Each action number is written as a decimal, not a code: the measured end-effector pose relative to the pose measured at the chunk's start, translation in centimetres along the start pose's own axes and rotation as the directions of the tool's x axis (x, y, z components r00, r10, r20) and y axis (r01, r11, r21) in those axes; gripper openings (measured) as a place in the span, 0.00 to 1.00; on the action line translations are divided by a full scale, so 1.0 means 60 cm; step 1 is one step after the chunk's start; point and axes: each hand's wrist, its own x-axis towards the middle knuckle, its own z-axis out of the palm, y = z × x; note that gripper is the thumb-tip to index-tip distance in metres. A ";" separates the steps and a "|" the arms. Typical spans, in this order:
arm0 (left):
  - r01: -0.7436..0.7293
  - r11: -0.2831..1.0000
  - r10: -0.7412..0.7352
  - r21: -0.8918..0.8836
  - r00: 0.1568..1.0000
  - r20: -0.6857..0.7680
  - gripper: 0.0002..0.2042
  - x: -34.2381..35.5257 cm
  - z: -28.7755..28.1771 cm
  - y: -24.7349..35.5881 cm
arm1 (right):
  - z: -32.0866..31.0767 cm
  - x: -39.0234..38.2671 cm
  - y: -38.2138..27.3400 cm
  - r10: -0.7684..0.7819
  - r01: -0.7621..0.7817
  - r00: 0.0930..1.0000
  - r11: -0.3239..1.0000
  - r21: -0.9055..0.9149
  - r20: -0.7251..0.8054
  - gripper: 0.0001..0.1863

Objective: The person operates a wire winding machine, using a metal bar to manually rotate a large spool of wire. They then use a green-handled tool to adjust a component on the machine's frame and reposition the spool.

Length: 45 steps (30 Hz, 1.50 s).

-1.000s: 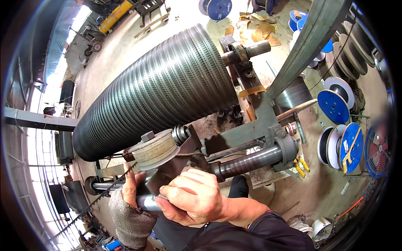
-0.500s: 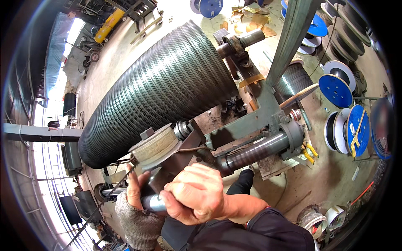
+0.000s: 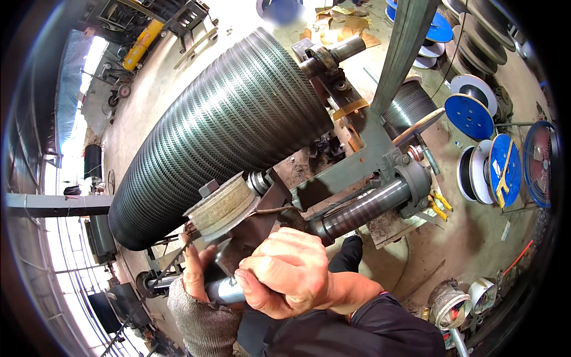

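My right hand (image 3: 286, 275) is closed around a silver metal bar (image 3: 226, 290) below a dark steel bracket (image 3: 232, 256). Beside the bar's other end is my left hand (image 3: 193, 268), with grey knit covering (image 3: 202, 318) at the wrist. Its visible fingers are stretched upward, their tips close to a dark wire rope (image 3: 140, 304); the palm is partly hidden. Above the hands sits a worn, pale grooved pulley (image 3: 221, 205) with a bolt on top. Behind it lies a large drum of tightly wound wire rope (image 3: 226, 113). A dark threaded shaft (image 3: 372, 208) extends rightward from the bracket.
A green-grey steel frame (image 3: 339, 172) carries the drum's end, with an upright post (image 3: 404, 50) at its right. Blue-flanged spools (image 3: 470, 116) stand along the right. Yellow-handled pliers (image 3: 440, 205) lie near the shaft's end. Buckets (image 3: 450, 303) stand at lower right.
The view has shifted slightly, so the drum and spools sit a little differently in it. Both hands keep the same places at the bar and the rope.
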 end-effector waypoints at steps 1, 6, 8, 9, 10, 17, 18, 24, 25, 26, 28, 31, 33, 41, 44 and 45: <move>-0.050 0.998 0.050 -0.030 0.998 -0.027 0.37 0.001 0.008 -0.009 | -0.001 0.003 -0.001 -0.003 0.003 1.000 1.000 0.003 0.009 0.04; -0.039 0.998 0.038 0.044 0.999 0.019 0.44 -0.004 -0.011 -0.009 | -0.008 0.007 0.000 0.003 -0.004 0.999 1.000 0.019 0.054 0.05; -0.033 0.994 0.032 0.100 0.999 0.008 0.44 -0.008 -0.014 -0.006 | -0.014 0.011 -0.005 0.006 -0.007 0.996 1.000 0.010 0.094 0.06; -0.014 0.995 0.012 0.099 1.000 0.016 0.44 -0.008 -0.017 -0.004 | -0.017 0.014 -0.007 0.008 -0.008 0.994 1.000 0.005 0.112 0.06; -0.009 0.995 0.008 0.099 1.000 0.013 0.43 -0.007 -0.017 0.001 | -0.020 0.017 -0.010 0.010 -0.009 0.992 1.000 -0.001 0.129 0.06; 0.014 0.996 -0.014 0.090 1.000 0.004 0.44 0.000 -0.013 0.012 | -0.030 0.023 -0.007 0.003 -0.007 0.995 0.999 0.037 0.102 0.08; 0.000 0.997 -0.001 0.082 1.000 0.007 0.44 0.001 -0.012 0.008 | -0.028 0.023 -0.005 -0.001 -0.004 0.996 0.999 0.048 0.086 0.08; 0.103 0.990 -0.103 -0.097 0.995 0.006 0.47 -0.002 0.006 -0.008 | -0.022 0.022 0.008 -0.009 0.009 1.000 0.999 0.041 0.017 0.08; 0.125 0.987 -0.123 -0.104 0.992 0.034 0.49 -0.002 0.005 -0.006 | -0.021 0.021 0.010 -0.011 0.010 1.000 0.999 0.039 0.014 0.07; 0.088 0.992 -0.085 -0.085 0.996 0.030 0.48 0.000 0.003 -0.007 | -0.021 0.022 0.010 -0.014 0.013 1.000 0.999 0.037 0.010 0.07; 0.017 0.999 -0.016 -0.050 1.000 0.024 0.47 0.003 0.001 -0.012 | -0.020 0.023 0.012 -0.018 0.018 1.000 0.999 0.035 0.007 0.07; 0.020 0.999 -0.022 0.041 0.998 0.051 0.45 0.012 -0.011 0.007 | -0.017 0.025 0.013 -0.008 0.007 1.000 0.999 0.052 0.010 0.07; -0.005 0.999 0.004 0.046 1.000 0.018 0.45 0.010 -0.002 0.001 | -0.021 0.024 0.013 0.000 -0.002 0.999 0.999 0.047 0.039 0.07; 0.002 0.996 -0.008 0.085 0.997 0.077 0.38 0.008 -0.010 0.037 | -0.051 0.036 0.005 -0.007 0.000 0.996 0.997 0.076 0.094 0.08; -0.012 0.998 0.010 0.056 1.000 0.030 0.42 0.009 0.007 0.044 | -0.067 0.036 0.009 -0.016 0.010 0.997 0.996 0.089 0.071 0.08; 0.007 1.000 -0.007 0.004 1.000 0.016 0.44 0.011 0.015 0.042 | -0.071 0.038 0.012 -0.021 0.016 0.998 0.996 0.090 0.060 0.08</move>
